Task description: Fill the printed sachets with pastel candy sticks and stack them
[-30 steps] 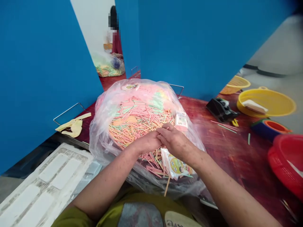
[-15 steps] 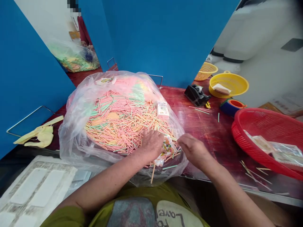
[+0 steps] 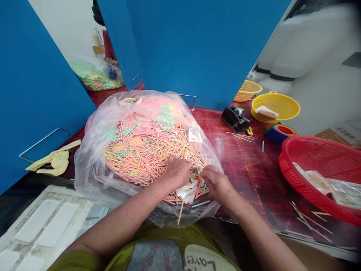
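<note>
A clear plastic bag (image 3: 91, 150) lies open on the table, full of thin pink, green and orange sticks (image 3: 146, 150). My left hand (image 3: 177, 171) rests on the sticks, fingers bent down among them. My right hand (image 3: 216, 183) is next to it, with its fingertips at the edge of a printed packet (image 3: 193, 184), which lies partly under the loose sticks. Whether either hand grips anything is hidden by the fingers. A small pink-and-white pack (image 3: 194, 135) lies farther back on the pile. A wooden stick (image 3: 180, 212) pokes down near the bag's front.
The dark red table (image 3: 242, 169) holds a black tape dispenser (image 3: 235, 119), a yellow basin (image 3: 275, 107), a tape roll (image 3: 278, 133) and a red basket (image 3: 316, 165). Blue partitions (image 3: 42, 94) stand behind. A person (image 3: 108, 45) sits beyond them beside another stick-filled bag (image 3: 96, 77).
My right hand has moved left, closer to my left hand and the printed packet. The view has shifted slightly from the earlier frames, and my hands have separated since the oldest frame.
</note>
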### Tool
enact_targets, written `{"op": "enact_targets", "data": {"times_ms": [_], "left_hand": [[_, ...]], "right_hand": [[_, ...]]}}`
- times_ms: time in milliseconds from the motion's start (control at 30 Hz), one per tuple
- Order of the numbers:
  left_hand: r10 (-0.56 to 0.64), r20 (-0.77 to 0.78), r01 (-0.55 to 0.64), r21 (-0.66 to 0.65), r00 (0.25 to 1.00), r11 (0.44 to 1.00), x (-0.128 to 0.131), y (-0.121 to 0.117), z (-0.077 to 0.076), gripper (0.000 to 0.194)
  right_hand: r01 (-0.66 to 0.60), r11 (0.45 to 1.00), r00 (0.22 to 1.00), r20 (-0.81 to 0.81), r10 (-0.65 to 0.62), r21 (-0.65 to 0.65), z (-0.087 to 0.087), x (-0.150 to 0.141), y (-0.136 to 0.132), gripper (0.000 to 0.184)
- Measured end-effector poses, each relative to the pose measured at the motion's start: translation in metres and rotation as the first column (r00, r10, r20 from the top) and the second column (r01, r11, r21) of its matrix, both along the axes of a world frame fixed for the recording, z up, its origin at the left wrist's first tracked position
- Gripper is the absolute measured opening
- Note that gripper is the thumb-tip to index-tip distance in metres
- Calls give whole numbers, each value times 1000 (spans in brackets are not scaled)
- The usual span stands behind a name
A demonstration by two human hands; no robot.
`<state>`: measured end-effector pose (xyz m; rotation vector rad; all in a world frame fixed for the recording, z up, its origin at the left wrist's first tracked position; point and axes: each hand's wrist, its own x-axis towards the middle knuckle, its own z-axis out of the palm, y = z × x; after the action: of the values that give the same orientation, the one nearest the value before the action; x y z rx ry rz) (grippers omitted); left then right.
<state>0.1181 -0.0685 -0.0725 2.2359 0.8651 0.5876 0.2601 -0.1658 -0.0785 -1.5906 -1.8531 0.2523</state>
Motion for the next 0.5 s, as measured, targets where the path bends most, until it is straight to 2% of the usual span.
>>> {"op": "enact_targets", "data": {"times_ms": [67, 167, 233, 333, 433, 500], "left_hand": [[-2, 43, 3, -13, 999, 1000, 2, -1, -4, 16], [-11, 124, 19, -59, 992, 998, 1, 5, -8, 19], [-39, 95, 46, -71, 995, 996, -1, 12, -7, 21], [-98, 44, 101, -71, 994, 992, -3, 18, -6, 22], [-114, 43, 114, 0, 993, 994, -4, 12, -8, 19], [-87, 57, 82, 80, 995, 993, -5, 6, -10, 16]], "right_hand": [[-20, 1000, 1000, 15, 20, -15, 1, -3, -2, 24], [51, 996, 998, -44, -48, 72, 6, -2, -4, 21], [52, 994, 996, -78, -44, 100, 7, 0, -3, 19], [-15, 999, 998, -67, 18, 41, 0, -2, 2, 22], [5, 1000, 999, -35, -5, 18, -14, -7, 6, 25], [12, 1000, 999, -38, -11, 29, -18, -8, 5, 23]]}}
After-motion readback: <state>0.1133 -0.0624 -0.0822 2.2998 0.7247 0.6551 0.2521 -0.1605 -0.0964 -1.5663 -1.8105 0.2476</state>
